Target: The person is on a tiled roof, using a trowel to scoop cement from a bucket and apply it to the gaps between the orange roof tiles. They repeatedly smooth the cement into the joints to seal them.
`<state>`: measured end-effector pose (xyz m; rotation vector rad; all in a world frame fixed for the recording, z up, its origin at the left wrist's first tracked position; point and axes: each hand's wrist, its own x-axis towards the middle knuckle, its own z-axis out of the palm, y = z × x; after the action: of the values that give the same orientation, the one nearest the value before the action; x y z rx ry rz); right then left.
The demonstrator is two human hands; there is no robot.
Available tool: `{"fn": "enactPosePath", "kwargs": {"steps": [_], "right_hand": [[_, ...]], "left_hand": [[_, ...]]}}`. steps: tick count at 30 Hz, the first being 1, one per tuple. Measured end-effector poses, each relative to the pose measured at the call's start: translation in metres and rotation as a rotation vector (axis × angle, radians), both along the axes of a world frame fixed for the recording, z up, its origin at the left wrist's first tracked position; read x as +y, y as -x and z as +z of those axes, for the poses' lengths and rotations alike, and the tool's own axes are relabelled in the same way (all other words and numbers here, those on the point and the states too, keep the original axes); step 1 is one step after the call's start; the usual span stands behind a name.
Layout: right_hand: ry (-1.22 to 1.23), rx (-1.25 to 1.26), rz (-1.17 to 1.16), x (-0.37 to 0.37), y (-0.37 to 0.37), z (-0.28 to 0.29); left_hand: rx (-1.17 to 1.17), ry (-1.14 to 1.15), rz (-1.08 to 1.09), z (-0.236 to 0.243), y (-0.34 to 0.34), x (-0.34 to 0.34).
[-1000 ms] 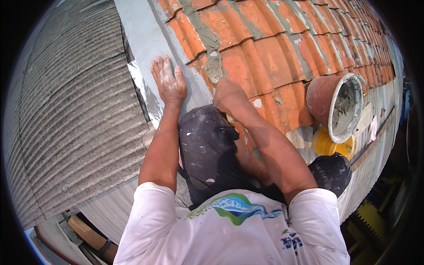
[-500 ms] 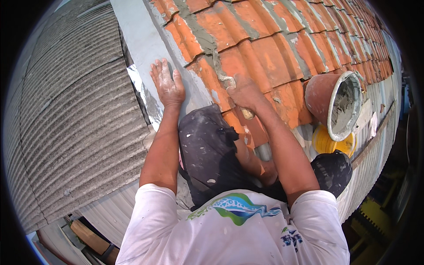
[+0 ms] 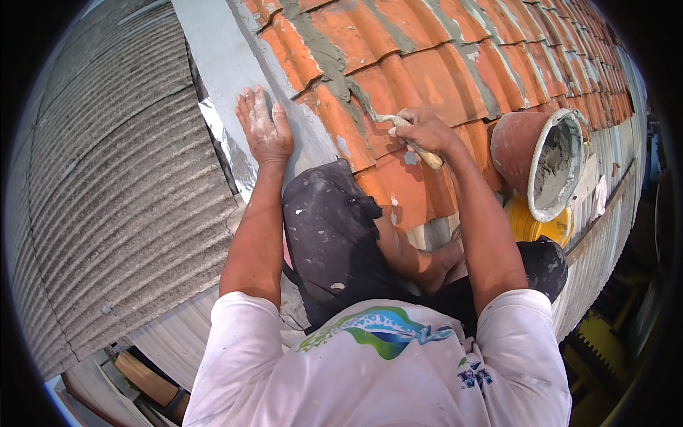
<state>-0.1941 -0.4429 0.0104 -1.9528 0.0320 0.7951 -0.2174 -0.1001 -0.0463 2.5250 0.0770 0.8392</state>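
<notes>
My left hand (image 3: 264, 128) lies flat, fingers spread, on a grey metal flashing strip (image 3: 213, 57) beside the orange clay roof tiles (image 3: 427, 50). My right hand (image 3: 424, 131) is shut on a trowel with a wooden handle (image 3: 425, 154). The trowel's blade (image 3: 370, 110) rests on a line of wet grey mortar (image 3: 331, 60) in a joint between the tiles. Both hands are smeared with mortar. My dark-trousered knee (image 3: 327, 228) rests on the tiles below the hands.
A terracotta-coloured bucket (image 3: 548, 160) with grey mortar inside lies tilted on the tiles at the right, a yellow container (image 3: 533, 226) under it. Grey corrugated roofing (image 3: 107, 185) fills the left. The roof edge drops off at the right and bottom left.
My right hand with the trowel has moved up and to the right along the mortar joint. My left hand stays flat on the flashing.
</notes>
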Motion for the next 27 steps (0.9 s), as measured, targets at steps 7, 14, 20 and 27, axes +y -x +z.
{"fn": "enactPosePath", "kwargs": {"steps": [7,14,20,27], "right_hand": [[-0.276,0.074,0.036,0.010,0.008,-0.005],[-0.189,0.079,0.053,-0.020,0.069,0.032],[0.290,-0.146,0.045,-0.026,0.139,0.022],[0.448,-0.179,0.129,0.022,0.155,-0.016]], "left_hand": [[0.008,0.014,0.003,0.001,-0.001,-0.002],[0.033,0.021,-0.002,-0.002,-0.001,0.001],[0.047,0.030,-0.013,-0.003,-0.003,0.001],[0.039,0.022,-0.023,-0.005,-0.006,0.001]]}}
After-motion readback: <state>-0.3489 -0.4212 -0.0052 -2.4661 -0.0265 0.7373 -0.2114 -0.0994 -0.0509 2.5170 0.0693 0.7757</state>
